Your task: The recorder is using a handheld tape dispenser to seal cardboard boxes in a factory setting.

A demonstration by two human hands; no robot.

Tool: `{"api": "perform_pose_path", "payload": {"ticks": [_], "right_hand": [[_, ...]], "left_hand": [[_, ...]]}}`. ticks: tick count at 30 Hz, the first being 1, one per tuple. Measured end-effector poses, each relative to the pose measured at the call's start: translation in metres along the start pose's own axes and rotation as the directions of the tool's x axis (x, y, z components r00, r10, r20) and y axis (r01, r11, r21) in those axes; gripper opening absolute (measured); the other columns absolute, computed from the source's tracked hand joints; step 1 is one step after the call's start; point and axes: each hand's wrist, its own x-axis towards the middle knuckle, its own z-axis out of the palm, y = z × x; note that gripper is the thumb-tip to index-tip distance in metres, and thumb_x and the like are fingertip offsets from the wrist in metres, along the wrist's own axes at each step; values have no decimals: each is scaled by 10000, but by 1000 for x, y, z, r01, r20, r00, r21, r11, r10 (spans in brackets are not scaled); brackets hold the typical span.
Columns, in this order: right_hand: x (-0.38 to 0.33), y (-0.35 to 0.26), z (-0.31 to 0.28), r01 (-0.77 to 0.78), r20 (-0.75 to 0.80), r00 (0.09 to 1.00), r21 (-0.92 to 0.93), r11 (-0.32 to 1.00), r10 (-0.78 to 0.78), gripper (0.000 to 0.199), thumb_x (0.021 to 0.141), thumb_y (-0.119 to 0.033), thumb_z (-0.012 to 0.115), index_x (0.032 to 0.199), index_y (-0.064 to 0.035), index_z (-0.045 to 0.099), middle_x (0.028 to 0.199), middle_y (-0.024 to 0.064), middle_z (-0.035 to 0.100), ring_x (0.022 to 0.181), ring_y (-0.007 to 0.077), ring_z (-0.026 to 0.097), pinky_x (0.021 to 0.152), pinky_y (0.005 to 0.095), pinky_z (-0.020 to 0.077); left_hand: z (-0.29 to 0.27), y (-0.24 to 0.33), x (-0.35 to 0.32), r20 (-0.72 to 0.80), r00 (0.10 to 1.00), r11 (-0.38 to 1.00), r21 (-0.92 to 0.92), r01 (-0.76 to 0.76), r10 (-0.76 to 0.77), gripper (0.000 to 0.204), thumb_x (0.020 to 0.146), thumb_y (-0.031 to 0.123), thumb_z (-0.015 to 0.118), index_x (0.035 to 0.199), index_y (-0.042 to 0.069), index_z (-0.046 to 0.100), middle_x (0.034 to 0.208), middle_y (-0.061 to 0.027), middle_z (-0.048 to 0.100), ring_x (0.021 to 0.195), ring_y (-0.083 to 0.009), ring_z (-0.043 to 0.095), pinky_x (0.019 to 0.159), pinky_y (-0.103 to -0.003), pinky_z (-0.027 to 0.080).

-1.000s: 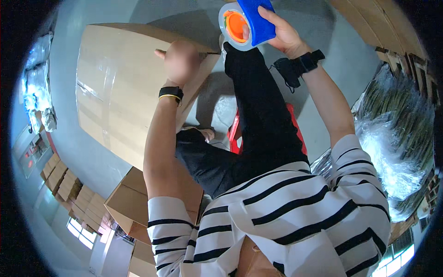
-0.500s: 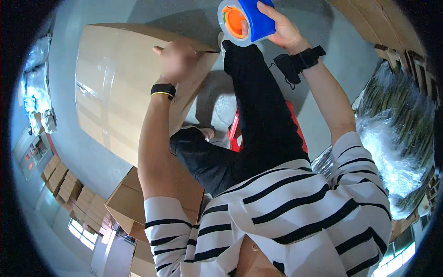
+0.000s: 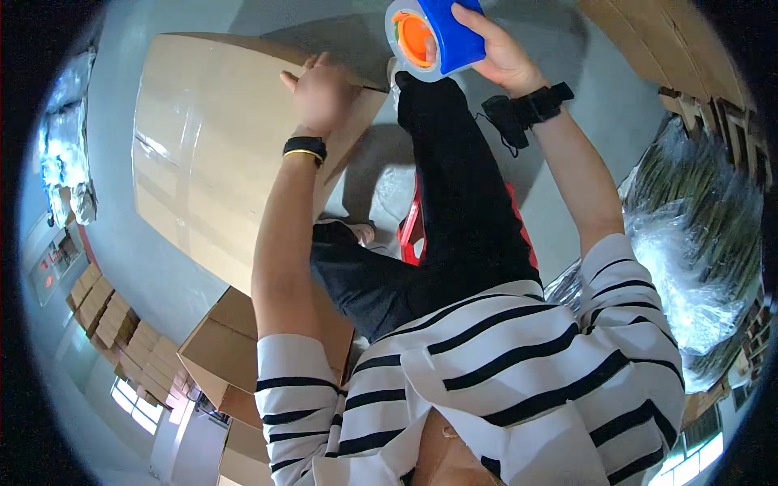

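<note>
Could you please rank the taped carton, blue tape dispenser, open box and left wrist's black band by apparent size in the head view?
1. Taped carton
2. Open box, partly hidden
3. Blue tape dispenser
4. Black band

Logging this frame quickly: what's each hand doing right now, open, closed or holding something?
Left hand: at the box; blurred, so open or closed cannot be told.
Right hand: holding the tape dispenser.

Stacked cartons (image 3: 154, 359), plastic-wrapped bundle (image 3: 689, 275)
</note>
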Motion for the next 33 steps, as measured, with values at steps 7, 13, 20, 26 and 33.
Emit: {"api": "perform_pose_path", "payload": {"ticks": [7,13,20,26,33], "right_hand": [[-6,-4,-2,17,-45,999,-222,975,-28,471,909,-326,627,1268,-39,526,1162,64,628,1025,148,621,922,313,490],[-8,-3,16,9,-71,997,-222,975,-25,452,895,-335,644,1225,-38,561,1106,74,653,968,159,650,882,315,514],[20,19,31,-36,-156,988,-193,981,5,446,905,-315,628,1250,-42,551,1144,90,644,1009,191,643,908,344,508],[68,45,53,-89,19,994,-400,912,105,394,913,-252,606,1225,-16,558,1111,121,651,965,221,659,867,363,530],[175,94,80,-96,-187,974,-855,510,-131,488,846,-362,694,1206,-48,593,1115,80,650,1006,171,624,894,342,486]], "left_hand": [[-5,14,-2,-125,958,961,-138,241,-258,736,877,142,542,1510,224,177,1552,-174,163,1421,-386,168,1082,-650,145],[-19,-15,-83,-19,932,929,-87,359,-362,823,853,179,611,1520,189,128,1570,-167,91,1435,-406,82,1109,-635,92],[-28,-74,-301,58,824,820,-86,566,-563,1002,745,303,750,1521,233,121,1574,-149,98,1438,-402,62,1107,-652,33],[-2,-132,-483,173,339,347,22,937,-925,824,848,119,634,1503,152,135,1537,-183,150,1393,-396,182,1029,-614,344],[16,-176,-591,608,-160,-626,-773,105,-778,453,921,84,553,1341,-41,438,1248,-177,578,1089,-269,599,863,-364,531]]}}
